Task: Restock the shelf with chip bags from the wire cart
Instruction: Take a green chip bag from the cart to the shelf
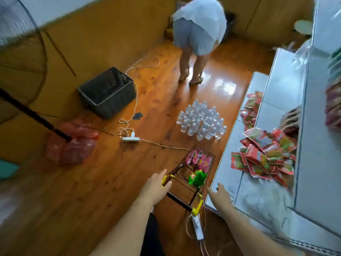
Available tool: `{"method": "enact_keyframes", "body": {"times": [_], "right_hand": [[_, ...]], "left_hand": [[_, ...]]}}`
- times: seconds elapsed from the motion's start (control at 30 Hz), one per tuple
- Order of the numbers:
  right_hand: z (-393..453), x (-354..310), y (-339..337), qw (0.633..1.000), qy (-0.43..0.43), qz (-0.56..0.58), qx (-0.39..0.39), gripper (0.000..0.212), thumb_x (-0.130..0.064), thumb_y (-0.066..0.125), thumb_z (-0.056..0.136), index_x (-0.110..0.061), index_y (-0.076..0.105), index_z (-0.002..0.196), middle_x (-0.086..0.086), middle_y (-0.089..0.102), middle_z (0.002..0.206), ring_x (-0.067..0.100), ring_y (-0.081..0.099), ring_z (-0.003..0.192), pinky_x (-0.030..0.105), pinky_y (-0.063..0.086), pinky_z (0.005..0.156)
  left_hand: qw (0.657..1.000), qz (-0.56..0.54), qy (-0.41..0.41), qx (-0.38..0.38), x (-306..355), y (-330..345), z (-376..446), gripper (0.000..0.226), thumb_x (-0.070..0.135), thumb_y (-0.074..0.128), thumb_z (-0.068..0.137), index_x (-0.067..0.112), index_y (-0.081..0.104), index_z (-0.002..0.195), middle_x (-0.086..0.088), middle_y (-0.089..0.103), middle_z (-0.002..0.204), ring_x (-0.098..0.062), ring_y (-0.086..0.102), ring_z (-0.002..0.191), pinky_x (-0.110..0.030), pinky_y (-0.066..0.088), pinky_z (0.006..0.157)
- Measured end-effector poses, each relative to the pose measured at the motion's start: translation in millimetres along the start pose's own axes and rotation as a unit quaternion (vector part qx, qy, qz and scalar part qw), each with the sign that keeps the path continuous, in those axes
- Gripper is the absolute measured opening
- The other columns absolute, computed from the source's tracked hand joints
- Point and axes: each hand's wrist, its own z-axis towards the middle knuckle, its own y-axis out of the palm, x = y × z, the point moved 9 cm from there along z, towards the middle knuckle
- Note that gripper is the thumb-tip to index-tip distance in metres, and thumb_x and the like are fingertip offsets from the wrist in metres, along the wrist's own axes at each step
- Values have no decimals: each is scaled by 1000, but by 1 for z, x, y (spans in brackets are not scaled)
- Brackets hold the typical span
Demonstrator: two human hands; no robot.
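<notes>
**Reaching into the cart for the next bag**

To the right of our right hand (220,195) runs the grey shelf (276,100), its lower tier already carrying a loose heap of red packets (263,156) well ahead of that hand. Between our two hands stands the small wire cart (191,174), its black handle bar with yellow ends nearest us. Our left hand (156,185) rests open against the left yellow end of the handle, gripping nothing that we can see; our right hand hangs open and empty, fingers spread, just beside the shelf's front edge.

Inside the cart, ahead of both hands, a green chip bag (197,179) lies nearest, with pink bags (199,159) at the far end. We judge the green one the easiest pick: steady the cart with the left hand, bring the right across from the shelf, and pinch the bag lightly so the chips do not crush.

No brand or writing is legible; the prints are blurred.
</notes>
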Motion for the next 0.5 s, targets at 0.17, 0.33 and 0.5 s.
{"method": "enact_keyframes", "body": {"times": [0.17,0.33,0.5], "right_hand": [[62,13,18,991,115,72,-4,61,-28,56,92,-8,34,146,16,47,143,32,47,129,33,39,97],[167,34,62,976,156,152,14,49,-32,55,94,-10,45,137,10,56,131,29,54,121,31,42,93],[291,88,132,967,189,168,43,32,-17,38,97,-9,54,123,17,61,123,33,56,113,33,41,87]], "left_hand": [[990,74,52,-105,40,32,112,64,49,50,93,32,29,150,1,45,145,-19,48,130,-35,45,103],[972,124,71,-189,44,135,232,66,44,53,91,28,29,150,-8,47,140,-28,53,125,-40,48,99],[951,159,100,-245,11,280,324,79,41,58,86,21,19,152,-12,38,140,-36,47,126,-46,44,102]]}}
